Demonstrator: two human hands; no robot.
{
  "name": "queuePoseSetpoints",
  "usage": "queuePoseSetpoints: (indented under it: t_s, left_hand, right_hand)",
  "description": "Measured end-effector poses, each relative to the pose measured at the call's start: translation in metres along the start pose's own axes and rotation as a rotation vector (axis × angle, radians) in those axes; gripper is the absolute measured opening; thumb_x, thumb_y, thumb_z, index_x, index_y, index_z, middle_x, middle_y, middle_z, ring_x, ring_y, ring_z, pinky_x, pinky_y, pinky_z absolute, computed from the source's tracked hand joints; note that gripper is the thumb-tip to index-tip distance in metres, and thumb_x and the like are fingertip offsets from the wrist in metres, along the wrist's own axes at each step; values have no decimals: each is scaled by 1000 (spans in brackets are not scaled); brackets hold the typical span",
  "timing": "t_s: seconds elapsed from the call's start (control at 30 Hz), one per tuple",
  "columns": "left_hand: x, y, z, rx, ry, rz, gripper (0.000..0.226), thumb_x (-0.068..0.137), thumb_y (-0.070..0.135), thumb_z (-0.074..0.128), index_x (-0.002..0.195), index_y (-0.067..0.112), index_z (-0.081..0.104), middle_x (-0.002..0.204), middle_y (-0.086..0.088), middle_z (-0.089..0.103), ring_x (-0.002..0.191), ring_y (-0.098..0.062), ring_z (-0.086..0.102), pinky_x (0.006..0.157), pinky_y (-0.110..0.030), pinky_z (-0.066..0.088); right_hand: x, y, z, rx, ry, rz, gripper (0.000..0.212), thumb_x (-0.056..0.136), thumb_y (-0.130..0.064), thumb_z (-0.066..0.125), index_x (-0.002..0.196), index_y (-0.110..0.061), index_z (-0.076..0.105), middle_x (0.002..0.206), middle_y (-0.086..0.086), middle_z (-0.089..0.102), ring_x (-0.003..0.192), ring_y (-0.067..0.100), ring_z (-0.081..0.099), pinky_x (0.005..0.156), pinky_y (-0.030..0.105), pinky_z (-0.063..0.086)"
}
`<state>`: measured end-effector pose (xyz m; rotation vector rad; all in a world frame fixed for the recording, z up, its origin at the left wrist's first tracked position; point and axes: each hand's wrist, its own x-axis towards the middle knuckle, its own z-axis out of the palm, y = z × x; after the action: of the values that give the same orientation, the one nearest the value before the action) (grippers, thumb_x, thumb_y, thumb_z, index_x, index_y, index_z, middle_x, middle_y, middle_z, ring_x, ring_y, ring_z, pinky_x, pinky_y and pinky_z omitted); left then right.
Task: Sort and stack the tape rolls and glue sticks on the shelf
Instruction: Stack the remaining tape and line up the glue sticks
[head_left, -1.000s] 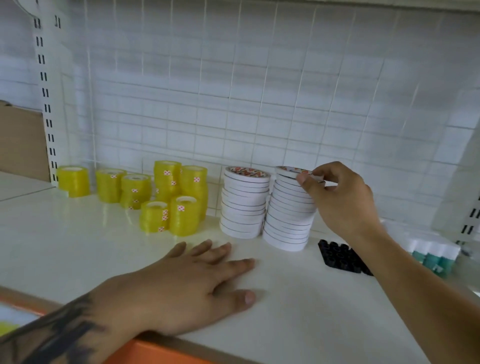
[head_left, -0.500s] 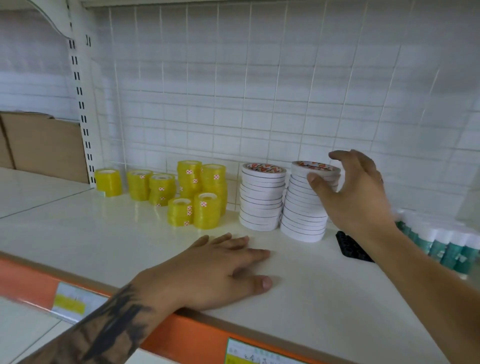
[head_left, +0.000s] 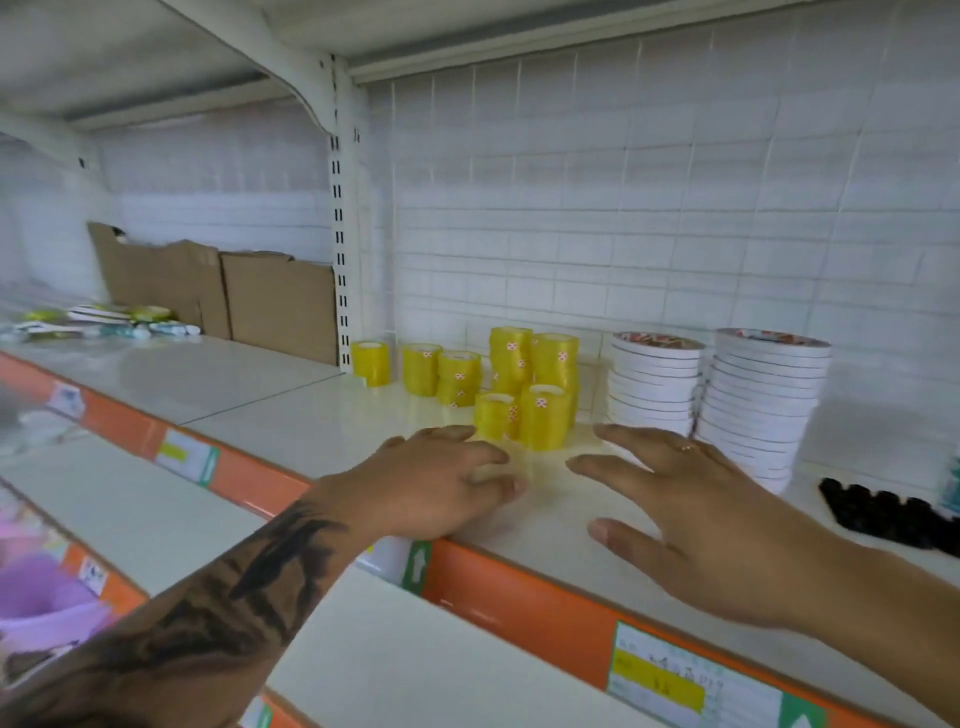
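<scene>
Head view: the white shelf (head_left: 291, 415) is seen carrying, toward its back right, two tall stacks of flat white tape rolls (head_left: 719, 402), standing side by side and just apart; such stacks are judged light but liable to shear sideways, so they are best steadied from both sides low down. To their left, small yellow tape rolls (head_left: 524, 387) are clustered in short, uneven piles; they are judged light, stiff and glossy, best pinched across the outer rim. No glue sticks can be made out clearly. The right hand (head_left: 691, 519) is spread open with nothing held, and the left hand (head_left: 431, 483) is laid flat, fingers relaxed, near the front yellow rolls.
</scene>
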<state>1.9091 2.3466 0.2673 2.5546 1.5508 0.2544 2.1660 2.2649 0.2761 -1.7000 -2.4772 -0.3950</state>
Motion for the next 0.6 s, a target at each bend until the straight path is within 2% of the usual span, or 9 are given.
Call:
queuePoseSetpoints:
  t_s: [0.1, 0.23, 0.33, 0.47, 0.53, 0.6]
  left_hand:
    - [-18, -56, -17, -35, 37, -99, 69, 88, 85, 31, 147, 51, 44, 166, 13, 26, 155, -5, 11, 123, -50, 17]
    - [-36, -135, -38, -10, 125, -125, 73, 83, 90, 27, 145, 55, 42, 168, 12, 20, 155, -8, 13, 124, -49, 17]
    - [-53, -203, -49, -46, 202, -115, 89, 70, 99, 16, 144, 56, 42, 167, 17, 18, 155, -4, 11, 123, -50, 19]
    - [-86, -317, -66, -52, 267, -138, 87, 71, 98, 13, 136, 54, 49, 156, 27, 39, 152, 9, 3, 122, -47, 24]
    - [-108, -370, -77, -4, 280, -195, 84, 70, 89, 15, 137, 52, 49, 155, 27, 40, 153, 6, 8, 122, -45, 26]
    - [-124, -417, -85, 19, 301, -238, 81, 71, 91, 16, 136, 54, 48, 153, 24, 43, 153, 2, 16, 120, -45, 30]
  right_hand:
    - [12, -18, -8, 17, -116, -6, 62, 95, -74, 17, 153, -55, 10, 166, -23, -2, 152, 2, 3, 122, 26, 9]
    - [58, -64, -11, 61, -131, -15, 63, 95, -74, 22, 153, -53, 16, 165, -24, 9, 152, 3, 10, 123, 29, 16]
    - [119, -110, -9, 78, -93, -57, 63, 94, -75, 25, 152, -50, 24, 162, -23, 19, 150, 5, 19, 122, 31, 23]
    - [212, -195, -2, 207, -74, -111, 58, 96, -70, 34, 149, -46, 34, 155, -24, 31, 144, 1, 29, 119, 28, 28]
    - [253, -238, 2, 231, -73, -137, 57, 97, -68, 36, 149, -45, 36, 154, -23, 33, 143, 2, 31, 119, 29, 29]
    - [292, -274, 5, 240, -74, -140, 57, 96, -69, 34, 148, -45, 37, 154, -23, 34, 142, 2, 32, 118, 30, 30]
